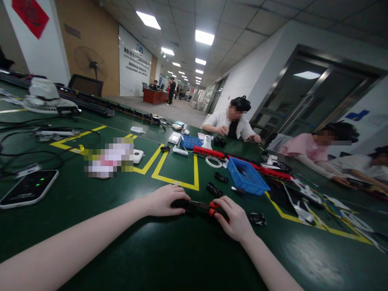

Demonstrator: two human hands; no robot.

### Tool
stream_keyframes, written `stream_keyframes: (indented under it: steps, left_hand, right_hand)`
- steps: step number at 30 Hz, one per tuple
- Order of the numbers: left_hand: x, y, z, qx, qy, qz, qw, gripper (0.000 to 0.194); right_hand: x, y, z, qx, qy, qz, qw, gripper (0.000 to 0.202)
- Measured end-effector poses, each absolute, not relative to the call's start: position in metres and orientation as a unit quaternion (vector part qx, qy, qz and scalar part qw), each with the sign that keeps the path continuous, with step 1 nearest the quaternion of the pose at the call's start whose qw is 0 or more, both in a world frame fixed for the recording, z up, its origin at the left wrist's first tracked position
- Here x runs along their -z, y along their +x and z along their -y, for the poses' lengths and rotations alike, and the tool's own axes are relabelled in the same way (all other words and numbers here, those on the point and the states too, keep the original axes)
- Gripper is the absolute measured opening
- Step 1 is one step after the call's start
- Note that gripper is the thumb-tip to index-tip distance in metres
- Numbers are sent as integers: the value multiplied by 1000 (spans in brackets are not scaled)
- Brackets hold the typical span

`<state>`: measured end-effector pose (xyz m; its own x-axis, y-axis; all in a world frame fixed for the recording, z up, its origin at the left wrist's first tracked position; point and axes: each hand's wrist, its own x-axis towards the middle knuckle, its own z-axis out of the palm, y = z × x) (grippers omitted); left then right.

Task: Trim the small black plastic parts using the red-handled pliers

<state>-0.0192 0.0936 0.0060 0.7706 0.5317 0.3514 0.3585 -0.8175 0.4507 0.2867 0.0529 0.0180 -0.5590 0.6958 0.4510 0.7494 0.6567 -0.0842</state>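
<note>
My left hand (165, 202) is closed around a small black part (179, 203), most of which its fingers hide. From the right, my right hand (235, 216) grips a pair of red-handled pliers (201, 205) by the handles. The dark jaws point left and reach the black part at my left fingertips; whether they clamp it I cannot tell. Just beyond my hands lie a black cylindrical part (214, 189) and another black piece (221, 177). To the right of my right hand is a crumpled-looking black item (257, 219).
A blue bin (253, 184) stands ahead on the right, with a smaller blue tray (191, 142) farther back. Phones (28, 189), cables (18, 121) and a white cap (44, 91) lie left. Yellow tape (176, 182) marks the green table. Co-workers (233, 119) sit across and right.
</note>
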Motion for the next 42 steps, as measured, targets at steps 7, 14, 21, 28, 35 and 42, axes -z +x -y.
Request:
stream_keyframes:
  steps: [7,14,21,28,35,42]
  left_hand:
    - [-5,-17,-90,-223,942,-232,96,38]
    - [-5,-17,-90,-228,945,-221,75,35]
    - [-6,-16,-89,-226,944,-226,83,34]
    - [-7,-16,-90,-217,944,-231,91,33]
    - [-4,-16,-91,-225,943,-229,93,32]
    - [-4,-16,-92,-210,944,-235,94,33]
  right_hand:
    - [-20,284,-52,61,-417,879,223,27]
    - [-20,283,-52,47,-438,871,220,39]
    - [-22,280,-53,-5,-462,864,199,23]
    - [-23,278,-54,-9,-470,863,187,23]
    - [-22,279,-54,6,-460,867,191,24]
    - [-21,280,-55,14,-457,868,192,31]
